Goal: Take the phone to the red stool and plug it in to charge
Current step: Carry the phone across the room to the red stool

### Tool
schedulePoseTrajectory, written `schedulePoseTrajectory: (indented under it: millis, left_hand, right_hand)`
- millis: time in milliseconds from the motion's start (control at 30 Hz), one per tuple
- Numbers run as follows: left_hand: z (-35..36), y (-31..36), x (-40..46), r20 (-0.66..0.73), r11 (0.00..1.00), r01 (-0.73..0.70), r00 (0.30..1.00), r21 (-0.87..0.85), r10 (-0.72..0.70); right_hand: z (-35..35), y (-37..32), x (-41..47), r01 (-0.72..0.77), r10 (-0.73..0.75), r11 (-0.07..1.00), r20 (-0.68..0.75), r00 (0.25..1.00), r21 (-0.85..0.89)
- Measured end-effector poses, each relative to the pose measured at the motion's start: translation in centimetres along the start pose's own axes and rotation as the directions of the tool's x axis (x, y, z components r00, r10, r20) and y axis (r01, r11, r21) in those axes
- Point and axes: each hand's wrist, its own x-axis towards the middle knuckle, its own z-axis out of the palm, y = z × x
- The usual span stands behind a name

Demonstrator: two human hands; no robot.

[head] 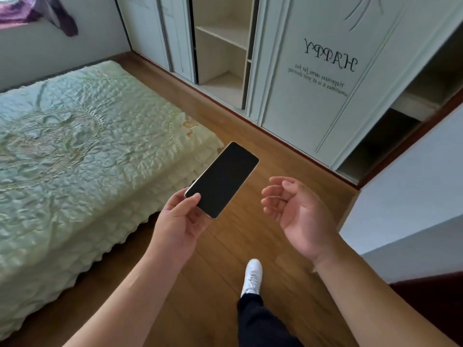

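A black phone (223, 179) with a dark screen and pale edges is held by its lower end in my left hand (179, 217), above the wooden floor, screen up and tilted toward the upper right. My right hand (297, 212) hovers to the right of the phone, palm up, fingers loosely curled and apart, holding nothing and not touching the phone. No red stool or charger shows in this view.
A bed with a pale green quilted cover (82, 151) fills the left. A white wardrobe (308, 78) with open shelf bays runs along the back. A white wall corner (411, 196) stands at right. My white shoe (253, 275) steps on the wooden floor (225, 259).
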Motion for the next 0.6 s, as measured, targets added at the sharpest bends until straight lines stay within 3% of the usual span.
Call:
schedulePoseTrajectory:
  millis: [200, 467, 600]
  left_hand:
    - [4.9, 0.5, 8.6, 0.015, 1.0, 0.003, 1.0, 0.01, -0.003]
    - [15.5, 1.0, 19.8, -0.005, 1.0, 0.013, 1.0, -0.011, -0.013]
    - [20.3, 1.2, 24.7, -0.001, 0.999, 0.035, 0.999, 0.009, -0.035]
  right_hand:
    - [-3.3, -2.1, 10.1, -0.009, 0.009, 0.999, 0.019, 1.0, 0.039]
    - [-8.5, -10.0, 23.0, -0.012, 0.008, 0.998, 0.07, 0.998, 0.056]
    - [-10.4, -12.7, 27.6, -0.027, 0.019, 0.988, 0.055, 0.998, 0.151]
